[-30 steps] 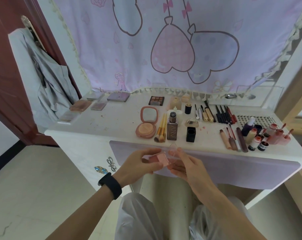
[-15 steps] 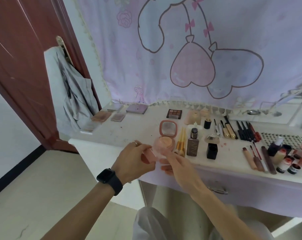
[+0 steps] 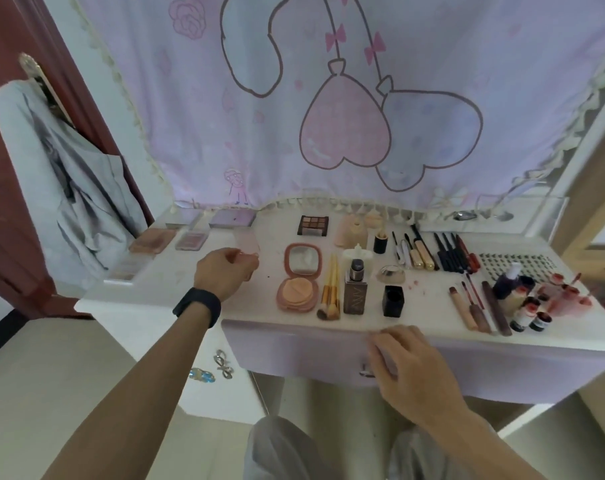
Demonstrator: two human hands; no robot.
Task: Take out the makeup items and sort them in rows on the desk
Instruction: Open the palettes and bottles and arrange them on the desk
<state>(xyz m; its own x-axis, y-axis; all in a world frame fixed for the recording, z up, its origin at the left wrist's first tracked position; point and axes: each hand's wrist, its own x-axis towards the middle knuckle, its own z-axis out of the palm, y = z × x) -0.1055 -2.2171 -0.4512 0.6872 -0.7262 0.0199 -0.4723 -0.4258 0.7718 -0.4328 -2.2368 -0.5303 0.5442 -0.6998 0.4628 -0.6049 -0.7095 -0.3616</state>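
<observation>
Left hand [image 3: 224, 273] carried the pink case [image 3: 247, 244] onto the desk [image 3: 176, 282] left of the compact [image 3: 299, 278], still pinching it; right hand [image 3: 410, 367] dropped, fingers loose, to the drawer [image 3: 294, 351], likely for another item.

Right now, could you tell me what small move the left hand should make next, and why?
Probably lower the left hand and set the small pinkish case it pinches on the bare patch of desk left of the open compact: the hand hovers right over that gap, and the right hand is down at the drawer front.
</observation>
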